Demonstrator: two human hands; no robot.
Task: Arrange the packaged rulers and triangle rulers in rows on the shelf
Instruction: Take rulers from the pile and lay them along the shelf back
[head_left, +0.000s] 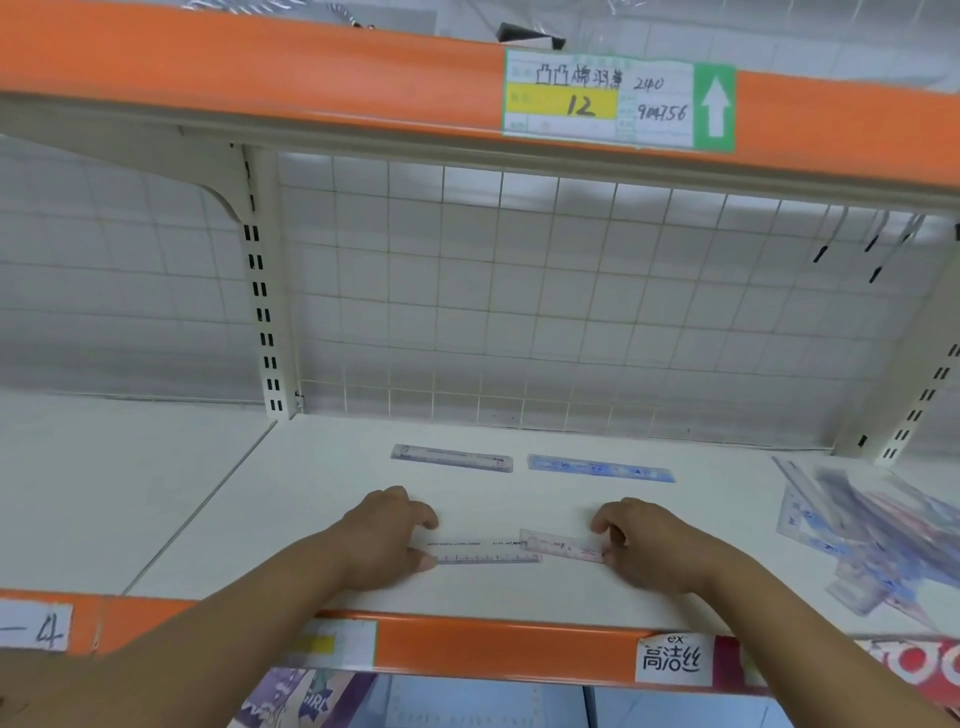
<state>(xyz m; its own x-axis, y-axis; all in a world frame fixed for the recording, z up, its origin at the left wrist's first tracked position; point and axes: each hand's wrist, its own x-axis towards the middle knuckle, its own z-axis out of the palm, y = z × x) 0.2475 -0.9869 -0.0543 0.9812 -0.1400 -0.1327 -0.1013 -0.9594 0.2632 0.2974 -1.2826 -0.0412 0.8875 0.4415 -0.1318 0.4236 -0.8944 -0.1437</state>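
On the white shelf (322, 519) two packaged rulers lie end to end in a back row: a pale one (452, 458) on the left and a blue one (600, 468) on the right. Nearer the front edge, my left hand (387, 538) pinches the left end of a clear ruler (483, 552). My right hand (641, 545) pinches the right end of a pinkish packaged ruler (563, 545), whose left end overlaps the clear one. A loose heap of packaged rulers and triangle rulers (862, 535) lies at the right of the shelf.
A wire grid panel (571, 312) backs the shelf. An orange-edged upper shelf (311, 78) with a price label (618, 101) hangs overhead. The orange front rail (493, 649) carries labels. Slotted uprights (262, 312) stand at the left and right.
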